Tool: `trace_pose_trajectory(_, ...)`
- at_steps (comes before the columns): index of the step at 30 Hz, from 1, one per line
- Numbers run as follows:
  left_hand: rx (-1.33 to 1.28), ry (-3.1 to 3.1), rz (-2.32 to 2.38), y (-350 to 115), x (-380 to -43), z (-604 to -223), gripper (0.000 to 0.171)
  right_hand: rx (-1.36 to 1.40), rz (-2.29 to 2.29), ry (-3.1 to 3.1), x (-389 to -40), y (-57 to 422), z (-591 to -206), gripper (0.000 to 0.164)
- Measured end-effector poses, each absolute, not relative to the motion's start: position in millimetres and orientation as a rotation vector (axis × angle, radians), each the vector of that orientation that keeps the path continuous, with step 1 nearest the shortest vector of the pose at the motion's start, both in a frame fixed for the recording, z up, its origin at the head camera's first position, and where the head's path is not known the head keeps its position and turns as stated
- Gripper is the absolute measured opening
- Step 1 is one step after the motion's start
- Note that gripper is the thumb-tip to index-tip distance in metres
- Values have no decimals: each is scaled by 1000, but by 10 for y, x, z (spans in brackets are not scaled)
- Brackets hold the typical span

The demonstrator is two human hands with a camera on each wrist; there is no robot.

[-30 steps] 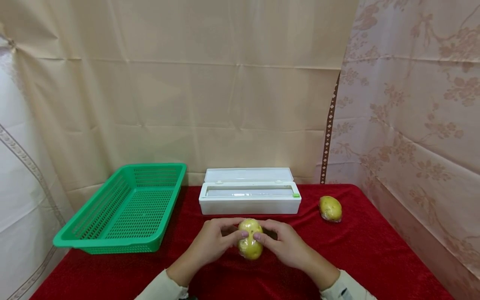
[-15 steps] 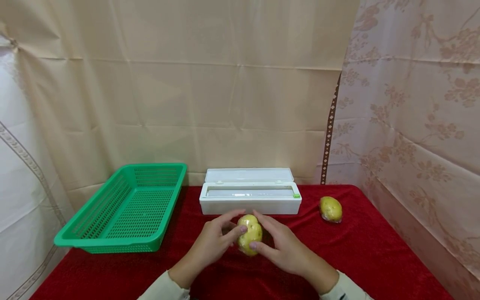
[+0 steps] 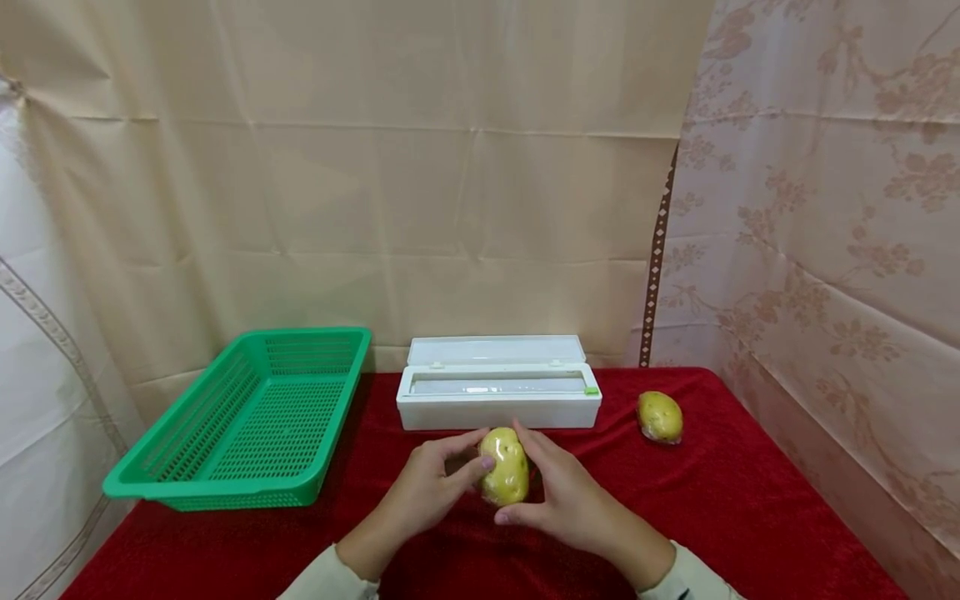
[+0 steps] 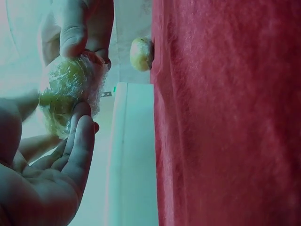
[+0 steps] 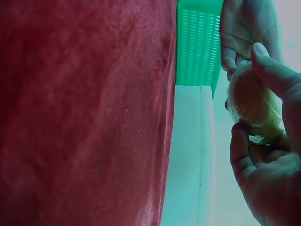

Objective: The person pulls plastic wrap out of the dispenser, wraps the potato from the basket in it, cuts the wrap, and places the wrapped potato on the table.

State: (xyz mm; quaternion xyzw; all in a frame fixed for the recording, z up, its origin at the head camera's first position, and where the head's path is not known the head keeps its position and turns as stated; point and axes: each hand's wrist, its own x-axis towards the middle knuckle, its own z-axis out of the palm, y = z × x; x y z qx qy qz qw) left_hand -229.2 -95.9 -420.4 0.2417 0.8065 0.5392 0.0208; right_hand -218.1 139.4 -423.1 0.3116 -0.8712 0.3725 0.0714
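Between the two hands, above the red cloth, is a yellow potato covered in clear plastic film. My left hand grips its left side, thumb on top and fingers lower down. My right hand holds the right side, its index finger along the far end and its thumb by the near end. In the left wrist view, crinkled film bunches on the underside of the potato, where fingertips touch it. The right wrist view shows right-hand fingers curled under the potato.
A white cling film box with its lid raised stands just beyond the hands. On the left is a green plastic basket. Another film-covered potato lies at the right on the red cloth. Curtains hang behind and at the sides.
The potato has tilted and shifted slightly away from the body. My right thumb has slid off its top toward the near end, and the right fingers have spread. The left thumb stays on it.
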Motion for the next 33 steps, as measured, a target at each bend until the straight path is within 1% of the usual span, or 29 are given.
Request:
trace_pose_trajectory(4,800,2499,1649,-979,-2306,-4184,56,881,1143,-2604,-2177,1394,-4217,112)
trace_pose_trajectory(10,779,2446,1755,-990,-2329,-4163,55,823,1252,-2559,-2167,1386,-4205,107)
trace_pose_trajectory(16,680,2330,1924,-971,-2334,-4185,50,806,1309,-2527,-2163,1363,-4199,102)
trace_pose_trajectory(20,597,2225,2040,-949,-2320,-4200,46,820,1256,-2526,-2177,1374,-4201,103)
trace_pose_trajectory(24,521,2149,2112,-916,-2307,-4209,46,821,1232,-2542,-2201,1403,-4169,102)
trace_pose_trajectory(27,485,2134,2117,-887,-2296,-4220,47,818,1323,-2573,-2211,1437,-4130,100)
trace_pose_trajectory(29,482,2129,2112,-868,-2288,-4217,47,820,1415,-2596,-2218,1464,-4105,97)
trace_pose_trajectory(33,515,2121,2079,-820,-2292,-4184,48,788,1587,-2589,-2230,1535,-4068,77)
